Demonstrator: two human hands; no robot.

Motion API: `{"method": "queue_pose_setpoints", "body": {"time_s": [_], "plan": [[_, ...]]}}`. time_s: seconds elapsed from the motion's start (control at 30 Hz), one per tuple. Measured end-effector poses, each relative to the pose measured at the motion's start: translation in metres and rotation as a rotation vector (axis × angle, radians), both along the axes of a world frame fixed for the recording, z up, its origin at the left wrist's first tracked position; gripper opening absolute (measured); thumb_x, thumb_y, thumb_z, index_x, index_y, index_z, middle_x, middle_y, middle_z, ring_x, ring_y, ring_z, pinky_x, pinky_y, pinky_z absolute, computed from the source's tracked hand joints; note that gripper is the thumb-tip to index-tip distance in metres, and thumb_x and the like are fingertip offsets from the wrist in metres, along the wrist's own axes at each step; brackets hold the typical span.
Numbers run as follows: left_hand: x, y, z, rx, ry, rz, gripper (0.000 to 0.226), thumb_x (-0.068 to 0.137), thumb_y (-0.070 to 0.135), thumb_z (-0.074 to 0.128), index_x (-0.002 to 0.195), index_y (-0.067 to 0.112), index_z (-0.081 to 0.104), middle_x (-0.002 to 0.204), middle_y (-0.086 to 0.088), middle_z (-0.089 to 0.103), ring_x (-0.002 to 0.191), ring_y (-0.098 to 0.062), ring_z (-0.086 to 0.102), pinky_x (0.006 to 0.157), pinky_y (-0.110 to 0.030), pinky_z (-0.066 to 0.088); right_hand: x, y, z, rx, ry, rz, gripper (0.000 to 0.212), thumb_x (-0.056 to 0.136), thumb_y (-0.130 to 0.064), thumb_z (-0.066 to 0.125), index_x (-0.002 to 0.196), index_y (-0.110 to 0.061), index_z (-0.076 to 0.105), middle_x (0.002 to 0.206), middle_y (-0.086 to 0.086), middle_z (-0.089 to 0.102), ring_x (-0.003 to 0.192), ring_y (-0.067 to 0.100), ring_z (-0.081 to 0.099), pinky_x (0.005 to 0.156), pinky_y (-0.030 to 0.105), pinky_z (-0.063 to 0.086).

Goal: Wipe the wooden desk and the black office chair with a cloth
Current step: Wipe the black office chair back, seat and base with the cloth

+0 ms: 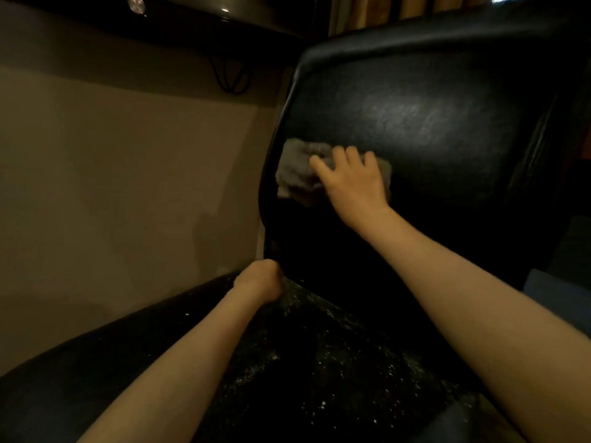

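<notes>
right hand (353, 180) flat, fingers spread, pressing the grey cloth (297, 171) onto the back of the black office chair (431, 116), near its left edge. left hand (260, 279) low where seat meets back, fingers hidden, can't tell its grip. seat (319, 362) speckled with light flecks.

The chair back (431, 123) looks like black leather, finely pebbled with a dull sheen. The cloth (295, 174) is grey, soft and nubby; the seat (319, 362) looks coarse and speckled, the wall (128, 187) matt.
</notes>
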State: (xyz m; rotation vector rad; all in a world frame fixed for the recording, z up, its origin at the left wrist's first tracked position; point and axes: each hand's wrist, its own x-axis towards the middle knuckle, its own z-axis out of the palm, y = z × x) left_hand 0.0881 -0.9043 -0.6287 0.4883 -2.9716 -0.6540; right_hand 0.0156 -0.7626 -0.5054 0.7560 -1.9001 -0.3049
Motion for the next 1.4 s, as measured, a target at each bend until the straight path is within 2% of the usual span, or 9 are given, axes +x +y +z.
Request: {"method": "queue_pose_setpoints", "body": {"time_s": [0.1, 0.27, 0.43, 0.57, 0.63, 0.7, 0.87, 1.1, 1.4], "plan": [[0.008, 0.004, 0.013, 0.004, 0.061, -0.02, 0.028, 0.096, 0.012, 0.045, 0.122, 0.008, 0.055, 0.117, -0.014, 0.056, 0.103, -0.032, 0.056, 0.087, -0.041, 0.05, -0.012, -0.013, 0.002, 0.034, -0.225, -0.076, 0.036, 0.094, -0.016, 0.04, 0.13, -0.009, 0.046, 0.13, 0.019, 0.045, 0.118, 0.037, 0.043, 0.096, 0.046, 0.035], [0.013, 0.006, 0.021, 0.001, 0.031, -0.003, 0.026, 0.096, 0.015, 0.044, 0.117, 0.009, 0.056, 0.112, -0.013, 0.057, 0.101, -0.031, 0.057, 0.085, -0.041, 0.049, -0.01, -0.014, -0.067, 0.254, -0.143, -0.161, 0.043, 0.08, -0.016, 0.031, 0.096, -0.022, 0.07, 0.09, 0.004, 0.065, 0.084, 0.023, 0.061, 0.071, 0.032, 0.047], [0.032, 0.004, 0.022, -0.008, 0.017, 0.017, 0.026, 0.095, 0.015, 0.045, 0.116, 0.009, 0.06, 0.113, -0.012, 0.059, 0.101, -0.029, 0.057, 0.086, -0.039, 0.048, 0.0, -0.008, -0.117, 0.556, -0.492, -0.176, 0.04, 0.097, -0.012, 0.037, 0.137, -0.007, 0.039, 0.135, 0.017, 0.041, 0.124, 0.035, 0.039, 0.099, 0.043, 0.033], [0.04, 0.0, 0.032, -0.033, 0.02, 0.054, 0.027, 0.093, 0.014, 0.046, 0.116, 0.007, 0.06, 0.115, -0.013, 0.059, 0.104, -0.03, 0.057, 0.091, -0.04, 0.049, 0.001, -0.019, -0.088, 0.427, -0.338, 0.01, 0.046, 0.093, -0.017, 0.045, 0.139, -0.014, 0.039, 0.127, 0.015, 0.046, 0.115, 0.032, 0.046, 0.09, 0.04, 0.04], [0.043, 0.002, 0.034, -0.051, 0.011, 0.068, 0.025, 0.093, 0.016, 0.047, 0.112, 0.007, 0.059, 0.113, -0.014, 0.059, 0.103, -0.032, 0.057, 0.09, -0.042, 0.049, -0.007, -0.038, -0.063, 0.275, -0.049, 0.065, 0.036, 0.082, -0.026, 0.051, 0.115, -0.022, 0.064, 0.102, 0.007, 0.062, 0.09, 0.025, 0.06, 0.072, 0.033, 0.046], [0.049, 0.006, 0.033, -0.099, -0.015, 0.059, 0.021, 0.093, 0.016, 0.046, 0.107, 0.007, 0.058, 0.109, -0.012, 0.059, 0.101, -0.03, 0.057, 0.083, -0.038, 0.049, -0.004, -0.054, -0.037, 0.169, -0.059, 0.049, 0.039, 0.077, -0.024, 0.037, 0.096, -0.025, 0.071, 0.087, 0.001, 0.065, 0.075, 0.02, 0.061, 0.063, 0.029, 0.046], [0.062, 0.006, 0.031, -0.22, -0.022, 0.003, 0.029, 0.094, 0.018, 0.048, 0.12, 0.009, 0.055, 0.115, -0.011, 0.057, 0.106, -0.028, 0.055, 0.081, -0.034, 0.043, -0.025, -0.082, -0.013, 0.047, -0.136, -0.111, 0.037, 0.096, -0.015, 0.035, 0.132, -0.007, 0.041, 0.128, 0.015, 0.046, 0.113, 0.031, 0.048, 0.09, 0.04, 0.041], [0.061, 0.004, 0.035, -0.103, -0.063, 0.087, 0.026, 0.092, 0.018, 0.049, 0.115, 0.01, 0.06, 0.113, -0.01, 0.059, 0.104, -0.027, 0.057, 0.088, -0.037, 0.049, -0.007, -0.086, -0.08, 0.614, -0.344, -0.155, 0.037, 0.099, -0.019, 0.039, 0.135, -0.014, 0.045, 0.14, 0.011, 0.039, 0.129, 0.031, 0.036, 0.103, 0.041, 0.032], [0.056, 0.015, 0.07, -0.091, 0.053, 0.097, 0.029, 0.092, 0.014, 0.046, 0.117, 0.013, 0.061, 0.118, -0.011, 0.058, 0.106, -0.03, 0.056, 0.088, -0.039, 0.048, -0.005, -0.056, 0.049, 0.045, -0.098, 0.08, 0.043, 0.095, -0.015, 0.039, 0.138, -0.01, 0.038, 0.133, 0.017, 0.041, 0.12, 0.037, 0.04, 0.097, 0.044, 0.035]]}}
